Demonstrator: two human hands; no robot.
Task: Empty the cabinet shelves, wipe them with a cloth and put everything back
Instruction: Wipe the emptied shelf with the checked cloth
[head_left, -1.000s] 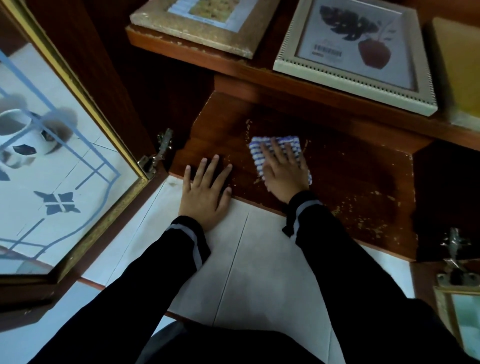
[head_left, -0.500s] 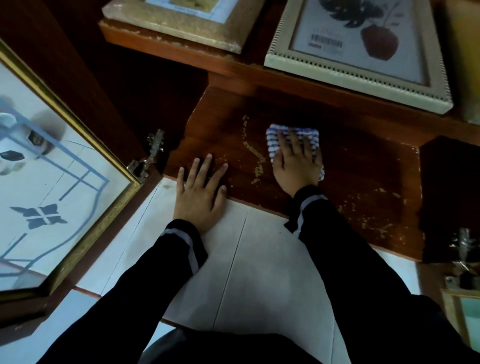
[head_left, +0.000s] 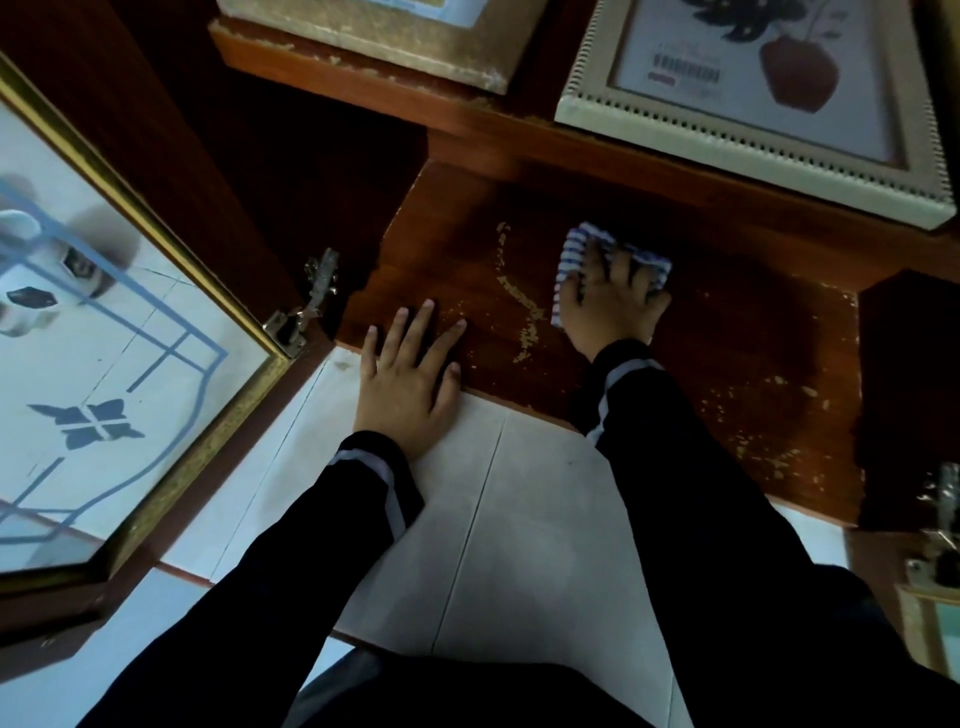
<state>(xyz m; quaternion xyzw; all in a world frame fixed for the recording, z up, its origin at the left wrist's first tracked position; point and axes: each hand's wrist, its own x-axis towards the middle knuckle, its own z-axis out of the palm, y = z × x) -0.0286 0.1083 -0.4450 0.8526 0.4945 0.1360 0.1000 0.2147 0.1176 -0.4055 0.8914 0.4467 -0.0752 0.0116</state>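
My right hand (head_left: 613, 306) presses a blue-and-white striped cloth (head_left: 571, 254) flat on the dark wooden bottom shelf (head_left: 727, 353) of the cabinet, fingers spread over it. A curved streak of pale crumbs and dust lies just left of the cloth. My left hand (head_left: 405, 374) rests palm down with fingers apart at the shelf's front edge, half on the wood and half on the white floor tile. It holds nothing.
The upper shelf (head_left: 493, 130) carries a gold picture frame (head_left: 415, 47) and a white beaded frame (head_left: 753, 104) with a plant print. The glass cabinet door (head_left: 104, 338) stands open at left, its hinge (head_left: 311, 301) near my left hand. Another hinge (head_left: 943, 514) sits at right.
My right hand has slid the cloth to the right and a little deeper along the bottom shelf, leaving a streak of crumbs exposed. My left hand has stayed put.
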